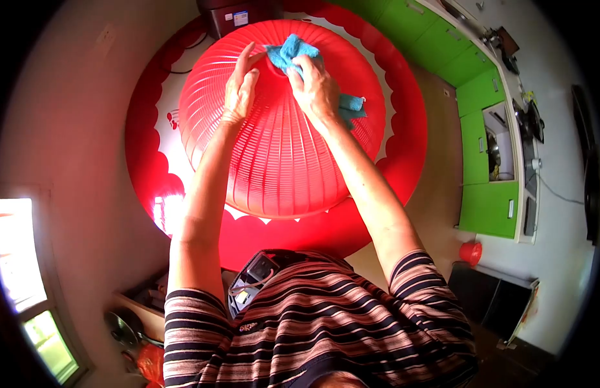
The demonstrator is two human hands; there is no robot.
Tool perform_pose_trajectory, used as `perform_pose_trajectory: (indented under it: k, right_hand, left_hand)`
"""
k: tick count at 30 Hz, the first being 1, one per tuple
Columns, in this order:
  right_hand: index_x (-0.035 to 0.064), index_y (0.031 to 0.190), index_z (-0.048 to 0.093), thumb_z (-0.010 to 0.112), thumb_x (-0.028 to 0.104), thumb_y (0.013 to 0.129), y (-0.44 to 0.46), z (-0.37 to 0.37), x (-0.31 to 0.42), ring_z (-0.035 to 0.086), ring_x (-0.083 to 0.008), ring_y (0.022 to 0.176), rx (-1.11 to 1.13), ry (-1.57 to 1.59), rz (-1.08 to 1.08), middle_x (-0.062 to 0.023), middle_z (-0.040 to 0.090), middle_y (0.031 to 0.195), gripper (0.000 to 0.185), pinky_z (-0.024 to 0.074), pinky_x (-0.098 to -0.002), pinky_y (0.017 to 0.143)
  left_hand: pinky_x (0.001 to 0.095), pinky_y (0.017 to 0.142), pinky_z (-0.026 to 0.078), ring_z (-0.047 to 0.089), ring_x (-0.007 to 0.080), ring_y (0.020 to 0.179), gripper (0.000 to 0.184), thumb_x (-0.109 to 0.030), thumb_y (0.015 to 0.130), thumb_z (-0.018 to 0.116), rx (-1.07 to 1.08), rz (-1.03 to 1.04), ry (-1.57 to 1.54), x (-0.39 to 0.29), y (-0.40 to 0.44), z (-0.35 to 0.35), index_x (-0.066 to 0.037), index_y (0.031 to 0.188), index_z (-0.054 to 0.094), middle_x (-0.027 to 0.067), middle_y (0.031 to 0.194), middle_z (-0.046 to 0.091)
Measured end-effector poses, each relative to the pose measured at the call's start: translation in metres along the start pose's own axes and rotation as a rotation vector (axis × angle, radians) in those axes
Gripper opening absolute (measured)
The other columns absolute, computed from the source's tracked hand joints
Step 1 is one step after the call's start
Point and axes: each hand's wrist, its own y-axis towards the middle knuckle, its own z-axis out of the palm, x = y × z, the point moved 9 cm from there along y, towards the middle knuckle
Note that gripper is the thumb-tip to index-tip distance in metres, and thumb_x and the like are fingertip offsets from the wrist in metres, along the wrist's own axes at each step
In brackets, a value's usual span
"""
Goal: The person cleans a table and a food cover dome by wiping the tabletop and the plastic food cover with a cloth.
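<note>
One round, red-rimmed table (406, 129) before me bears a ribbed red dome (274, 171). By the person's clock, the left hand (242, 87) is loosely spread at the dome's eleven, gripping nothing. At one, the right hand (316, 90) grasps a bunched blue cloth (292, 50) at twelve. Another blue piece (353, 105) lies toward three.

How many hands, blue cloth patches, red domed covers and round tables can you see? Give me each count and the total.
Hands: 2, the left hand and the right hand
Blue cloth patches: 2, the gripped patch and the lower patch; whether they join is hidden
Red domed cover: 1
Round table: 1
Total: 6
</note>
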Motion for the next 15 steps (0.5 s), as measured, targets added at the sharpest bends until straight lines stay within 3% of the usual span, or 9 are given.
perform_pose_trajectory:
  k: [1,4,5,8,9,11,15]
  right_hand:
    - [0.0139,0.103,0.057,0.061,0.028,0.093,-0.006,0.003,0.009,0.067,-0.0342,0.077,0.064,0.025,-0.040,-0.0138,0.064,0.094,0.017,0.0546,-0.0475,0.062]
    - [0.0182,0.102,0.058,0.062,0.029,0.091,-0.036,0.015,0.040,0.067,-0.0353,0.076,0.301,-0.063,-0.154,-0.0091,0.062,0.098,0.016,0.0552,-0.0493,0.062]
    - [0.0190,0.102,0.058,0.062,0.030,0.091,-0.041,0.017,0.043,0.067,-0.0360,0.076,0.300,-0.074,-0.188,-0.0072,0.061,0.099,0.016,0.0552,-0.0503,0.063]
    - [0.0181,0.104,0.060,0.063,0.027,0.090,-0.038,0.019,0.058,0.067,-0.0369,0.078,0.388,-0.214,-0.204,-0.0076,0.063,0.098,0.017,0.0550,-0.0485,0.065]
    - [0.0174,0.105,0.059,0.062,0.025,0.090,-0.035,0.025,0.058,0.067,-0.0376,0.077,0.342,-0.238,-0.256,-0.0082,0.063,0.099,0.017,0.0552,-0.0492,0.064]
    - [0.0167,0.106,0.059,0.062,0.024,0.089,-0.024,0.043,0.056,0.067,-0.0373,0.077,0.301,-0.264,-0.286,-0.0088,0.063,0.099,0.018,0.0552,-0.0494,0.065]
    - [0.0119,0.105,0.056,0.063,0.018,0.085,0.004,0.071,0.071,0.068,-0.0362,0.080,0.280,-0.320,-0.243,-0.0131,0.063,0.100,0.022,0.0555,-0.0494,0.067]
  left_hand:
    - [0.0374,0.106,0.041,0.054,0.0268,0.126,0.054,-0.022,0.097,0.042,-0.013,0.040,0.004,0.001,0.001,-0.003,-0.007,0.149,0.036,0.0180,0.136,0.056]
    - [0.0379,0.108,0.039,0.052,0.0285,0.128,0.053,-0.031,0.102,0.042,-0.076,0.001,-0.214,0.011,0.005,-0.009,-0.004,0.148,0.038,0.0197,0.138,0.053]
    - [0.0397,0.112,0.034,0.046,0.0284,0.133,0.059,-0.043,0.105,0.037,-0.058,-0.030,-0.187,0.011,0.004,-0.008,-0.004,0.149,0.036,0.0182,0.142,0.050]
    - [0.0405,0.113,0.033,0.044,0.0319,0.136,0.068,-0.052,0.102,0.037,-0.096,-0.036,-0.243,0.016,0.004,-0.010,-0.005,0.151,0.033,0.0214,0.145,0.046]
    - [0.0405,0.113,0.033,0.044,0.0319,0.136,0.068,-0.052,0.102,0.037,-0.104,-0.035,-0.247,0.014,0.004,-0.010,-0.005,0.151,0.033,0.0214,0.145,0.046]
    - [0.0429,0.118,0.020,0.033,0.0305,0.142,0.074,-0.059,0.101,0.033,-0.157,-0.023,-0.292,0.010,0.001,-0.014,-0.007,0.154,0.027,0.0197,0.151,0.038]
    - [0.0416,0.119,0.018,0.029,0.0299,0.145,0.074,-0.059,0.100,0.033,-0.206,0.057,-0.177,0.011,0.003,-0.025,-0.008,0.154,0.026,0.0195,0.153,0.037]
